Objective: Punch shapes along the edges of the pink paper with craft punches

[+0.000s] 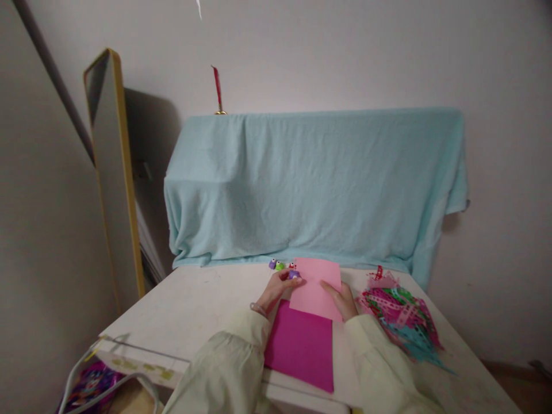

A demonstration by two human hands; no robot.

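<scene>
A light pink sheet of paper [314, 284] lies on the white table [194, 310], overlapping the far edge of a magenta sheet [302, 348]. My left hand [278, 287] grips a small purple punch [294, 275] at the pink sheet's left edge. My right hand [342, 299] rests flat on the pink sheet's right side, pressing it down. Both arms wear pale cream sleeves.
More small punches, purple [272, 264], green [280, 265] and red [292, 265], sit just beyond my left hand. A heap of punched coloured paper strips [401, 319] lies on the right. A light blue cloth [310, 184] covers furniture behind the table. A mirror [114, 167] leans at the left.
</scene>
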